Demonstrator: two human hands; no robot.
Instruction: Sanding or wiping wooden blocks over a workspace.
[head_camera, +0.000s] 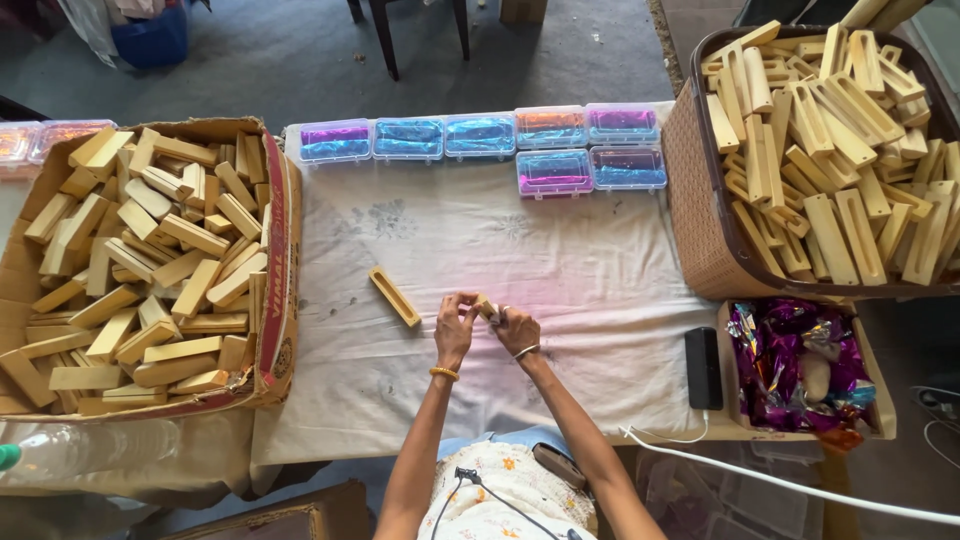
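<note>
A small wooden block (484, 306) is pinched between the left hand (455, 330) and right hand (516, 330), just right of the slotted wooden holder (394, 296). It seems light, stiff and best gripped at its ends.

Small piece (485, 306) mostly hidden between hands.

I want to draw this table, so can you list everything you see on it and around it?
Wooden pieces: many, pale yellow, heaped in the cardboard box left and the brown basket right.
Slotted wooden piece: one, yellow, on the white cloth.
Plastic cases: seven, clear with purple, blue or orange inside, along the far edge.
Foil wrappers: a pile, purple, in a box lower right.
Black device: one, near the right edge.
Left hand and right hand: together on a small wooden piece.
</note>
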